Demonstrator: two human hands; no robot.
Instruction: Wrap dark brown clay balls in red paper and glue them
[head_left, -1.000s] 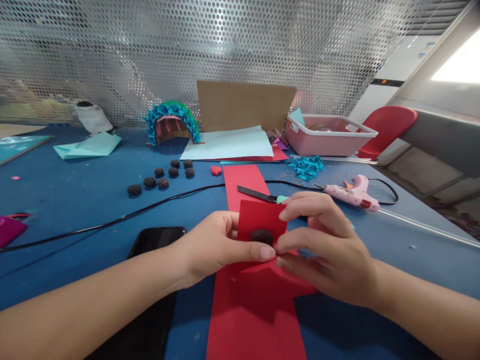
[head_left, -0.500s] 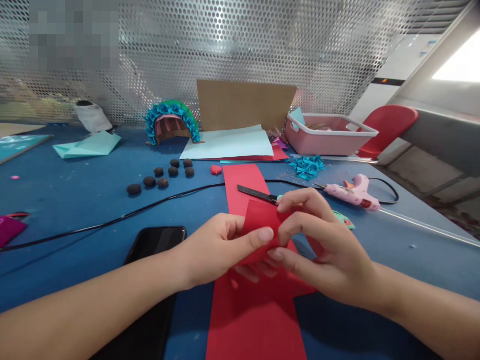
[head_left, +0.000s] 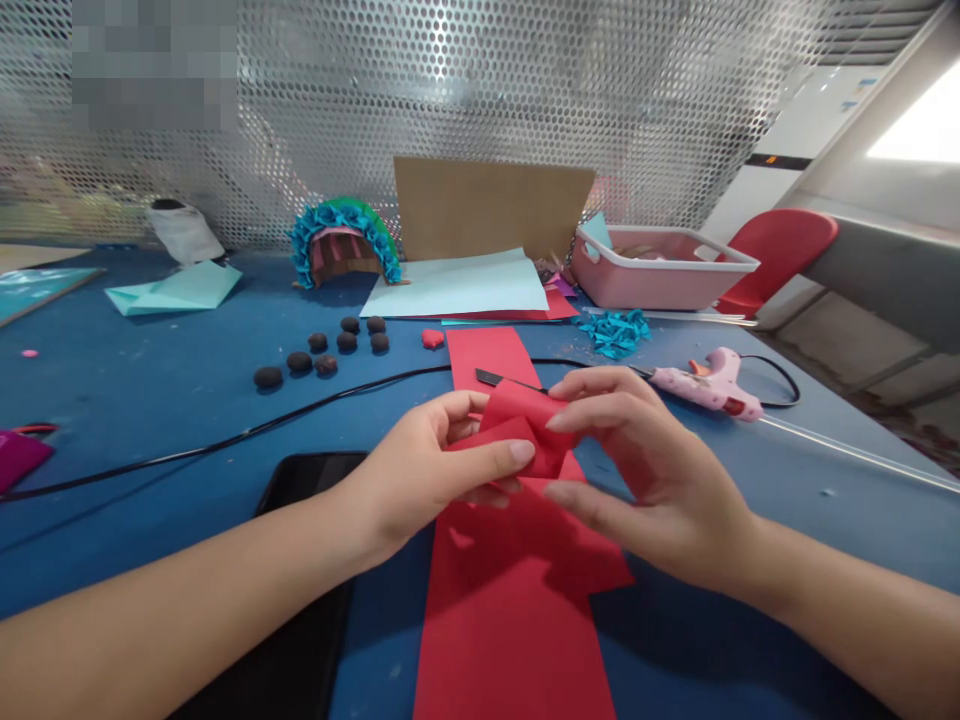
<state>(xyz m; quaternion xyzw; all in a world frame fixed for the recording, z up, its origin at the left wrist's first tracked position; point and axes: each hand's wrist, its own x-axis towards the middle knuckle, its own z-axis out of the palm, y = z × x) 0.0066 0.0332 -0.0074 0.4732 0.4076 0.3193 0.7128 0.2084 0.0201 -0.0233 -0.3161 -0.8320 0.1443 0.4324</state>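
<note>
My left hand (head_left: 427, 465) pinches a small folded piece of red paper (head_left: 517, 415) between thumb and fingers. Curved around the right side of that paper is my right hand (head_left: 645, 480), its thumb and fingers apart and the upper fingertips touching the paper's edge. Beneath both hands lies a long strip of red paper (head_left: 510, 640), running away from me across the table. The dark blade of scissors (head_left: 491, 378) shows just behind the folded piece; their handle is hidden by my right hand. A black phone (head_left: 300, 600) lies under my left forearm.
A pink glue gun (head_left: 712, 385) rests at the right, its black cord (head_left: 300, 408) crossing the table. Several dark balls (head_left: 298, 363) and a small red lump (head_left: 433, 339) lie farther back. Behind stand a blue-fringed arch (head_left: 341, 235), a cardboard panel (head_left: 491, 210) and a pink basket (head_left: 664, 275).
The red paper piece has been turned and folded over in my left hand. My right thumb and fingers have spread wider apart. The scissors are now more covered.
</note>
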